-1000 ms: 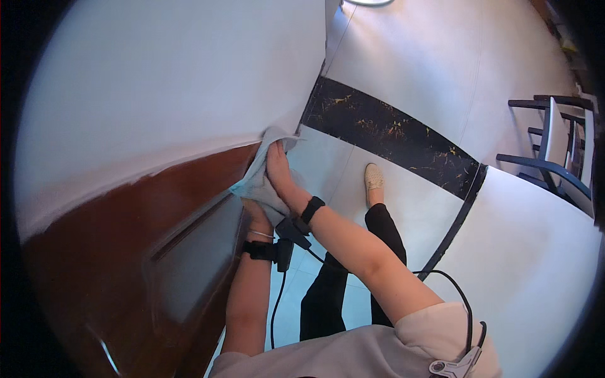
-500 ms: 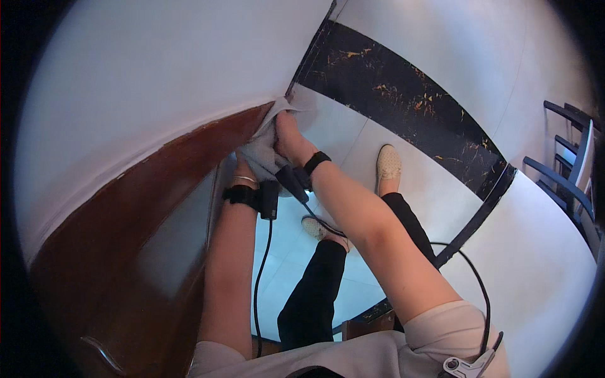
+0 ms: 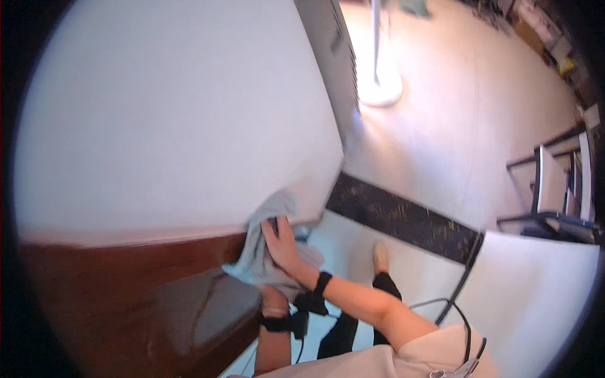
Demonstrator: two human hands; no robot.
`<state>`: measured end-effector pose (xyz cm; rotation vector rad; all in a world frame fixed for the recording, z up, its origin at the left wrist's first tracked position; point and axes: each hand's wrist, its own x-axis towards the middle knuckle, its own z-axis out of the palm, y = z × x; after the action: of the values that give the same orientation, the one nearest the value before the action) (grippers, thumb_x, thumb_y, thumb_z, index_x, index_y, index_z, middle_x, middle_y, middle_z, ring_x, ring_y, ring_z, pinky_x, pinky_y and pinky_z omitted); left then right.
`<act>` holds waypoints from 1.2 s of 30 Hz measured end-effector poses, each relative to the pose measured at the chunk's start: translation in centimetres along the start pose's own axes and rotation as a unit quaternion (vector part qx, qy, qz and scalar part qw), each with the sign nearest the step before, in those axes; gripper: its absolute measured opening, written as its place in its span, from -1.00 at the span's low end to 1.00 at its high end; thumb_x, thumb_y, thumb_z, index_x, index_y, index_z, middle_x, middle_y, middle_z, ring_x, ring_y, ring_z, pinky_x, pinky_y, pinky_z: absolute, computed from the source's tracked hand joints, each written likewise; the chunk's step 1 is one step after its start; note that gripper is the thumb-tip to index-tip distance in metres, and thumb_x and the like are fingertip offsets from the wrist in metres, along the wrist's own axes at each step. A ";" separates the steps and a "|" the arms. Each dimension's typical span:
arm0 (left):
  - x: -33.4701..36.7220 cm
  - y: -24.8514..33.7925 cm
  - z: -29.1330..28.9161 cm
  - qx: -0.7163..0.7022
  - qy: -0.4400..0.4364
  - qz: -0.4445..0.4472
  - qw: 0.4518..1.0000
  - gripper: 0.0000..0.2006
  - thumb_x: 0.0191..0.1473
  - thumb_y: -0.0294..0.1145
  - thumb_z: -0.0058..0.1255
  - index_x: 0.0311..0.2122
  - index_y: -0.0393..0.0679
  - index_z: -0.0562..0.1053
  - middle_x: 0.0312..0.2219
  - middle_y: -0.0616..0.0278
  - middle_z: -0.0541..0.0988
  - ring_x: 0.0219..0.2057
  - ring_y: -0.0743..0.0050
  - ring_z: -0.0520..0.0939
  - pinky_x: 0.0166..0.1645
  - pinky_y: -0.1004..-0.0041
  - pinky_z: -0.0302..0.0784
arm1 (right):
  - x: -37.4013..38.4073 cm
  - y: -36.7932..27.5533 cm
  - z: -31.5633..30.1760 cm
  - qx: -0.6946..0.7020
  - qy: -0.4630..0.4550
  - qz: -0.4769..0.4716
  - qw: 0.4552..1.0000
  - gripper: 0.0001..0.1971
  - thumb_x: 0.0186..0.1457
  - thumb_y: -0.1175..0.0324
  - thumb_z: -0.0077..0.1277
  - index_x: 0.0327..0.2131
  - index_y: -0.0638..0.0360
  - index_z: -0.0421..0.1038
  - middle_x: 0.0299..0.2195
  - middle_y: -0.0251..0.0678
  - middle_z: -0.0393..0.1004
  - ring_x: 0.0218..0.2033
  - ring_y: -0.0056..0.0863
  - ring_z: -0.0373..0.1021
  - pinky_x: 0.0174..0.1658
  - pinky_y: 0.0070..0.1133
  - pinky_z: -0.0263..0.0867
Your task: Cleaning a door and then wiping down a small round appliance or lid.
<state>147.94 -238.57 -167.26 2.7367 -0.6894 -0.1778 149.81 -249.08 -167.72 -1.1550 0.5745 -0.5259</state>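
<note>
A light grey cloth (image 3: 253,252) is bunched against the end of a dark brown wooden piece with a glossy face (image 3: 113,283), just below a white wall surface (image 3: 176,126). My right hand (image 3: 285,252) grips the cloth from above, its fingers pointing up toward the white surface. A small dark thing, too blurred to name, shows between its thumb and fingers. Lower down, my left hand (image 3: 274,297) reaches under the cloth's hanging edge, and its fingers are hidden there. Black bands with small boxes sit on both wrists.
A black marbled strip (image 3: 403,217) crosses the pale floor (image 3: 454,138) to the right. Dark-framed chairs (image 3: 554,183) stand at the right. Beyond the wall's edge is a white pole on a round base (image 3: 381,91). A black cable (image 3: 466,327) loops beside my right arm.
The view has tipped up, showing more of the room beyond. The cloth is more spread out, and my right hand now lies across its top. My left hand is further under it.
</note>
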 end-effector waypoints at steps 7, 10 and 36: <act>2.9 3.4 -15.4 0.346 0.385 0.038 0.855 -0.18 0.01 -0.20 0.08 0.28 -0.22 -0.06 0.23 -0.10 0.00 0.23 -0.03 0.10 0.26 0.05 0.05 | 0.5 -21.8 5.9 -0.037 -0.129 -0.416 0.899 -0.64 0.13 0.35 -0.01 0.00 0.20 0.31 0.00 0.00 0.30 0.05 -0.01 0.22 0.12 -0.30 0.11; 4.7 12.2 -28.1 -0.044 0.622 0.121 0.772 0.04 -0.15 -0.15 0.26 0.27 -0.35 -0.17 0.27 -0.14 -0.13 0.29 -0.10 -0.09 0.31 0.07 -0.10 | 2.1 -32.9 8.3 -0.153 -0.084 -0.577 0.798 -0.56 0.12 0.27 -0.04 0.07 0.18 0.28 0.10 0.00 0.22 0.19 0.00 0.06 0.25 -0.19 -0.08; 9.2 21.4 -22.1 0.040 -0.006 0.053 0.998 -0.63 0.18 -0.36 -0.25 0.11 0.04 0.29 -0.03 0.01 0.42 0.02 -0.07 0.39 0.07 0.15 0.31 | 15.0 -17.0 -5.9 -0.298 -0.101 -0.142 0.939 -0.64 0.13 0.19 -0.16 -0.26 0.38 0.36 -0.19 0.11 0.41 -0.11 -0.15 0.36 -0.13 -0.31 0.28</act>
<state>150.82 -254.88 -139.76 2.7678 -0.8615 -0.1459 155.49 -268.27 -155.64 -1.8658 0.3959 -0.4822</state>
